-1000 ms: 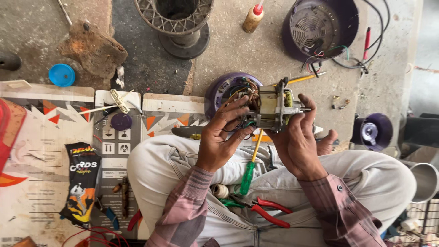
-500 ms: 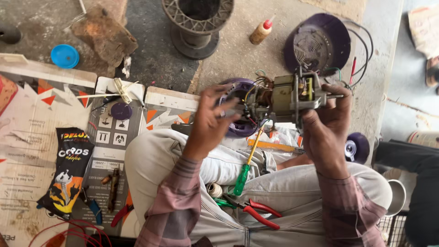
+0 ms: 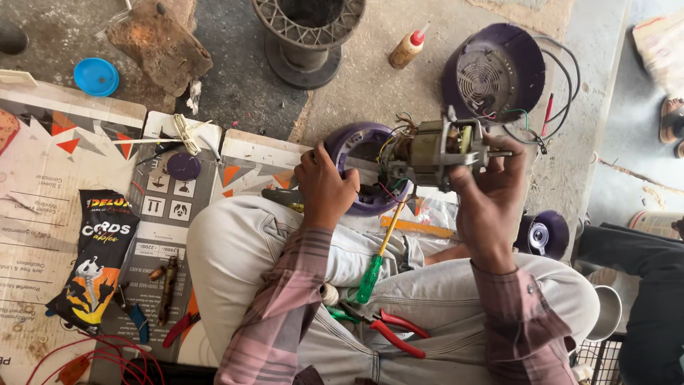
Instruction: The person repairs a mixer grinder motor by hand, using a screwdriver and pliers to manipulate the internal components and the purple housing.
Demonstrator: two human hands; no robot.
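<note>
Nearest, in the lap: red-handled pliers (image 3: 395, 331), green-handled pliers (image 3: 343, 314) and a small spool (image 3: 328, 293) on the light trousers; green-handled screwdriver (image 3: 375, 260) leans across the thigh, handle low, shaft running up toward the motor; steel cup (image 3: 605, 314) by the right knee, inside not visible; black snack bag (image 3: 94, 257) lies flat on the printed cardboard (image 3: 43, 207) to the left, red wires (image 3: 107, 360) at the near edge

Mid: left hand (image 3: 326, 189) curled closed over the rim of the purple motor cover (image 3: 360, 175), fingers on its left edge; the cover is a shallow dish, open face toward the motor, coloured leads run out of it into the motor; right hand (image 3: 491, 196) gripping the fan motor (image 3: 434, 153) from below and the right, thumb and fingers wrapped on its right end near the shaft (image 3: 495, 153); the motor sits between both hands, just above the knees, off the floor; its long axis is roughly horizontal, shaft pointing right, wired end pointing left into the cover

Far: purple rear housing (image 3: 499, 71) on the concrete, open side facing up and left, grille and loose wires inside, cable looping out to the right; glue bottle (image 3: 407, 46) with red cap lies tilted beside it; dark fan base (image 3: 306, 32), hollow, nothing seen within; blue lid (image 3: 96, 76) far left; small purple cap (image 3: 541, 234) right of the right wrist
</note>
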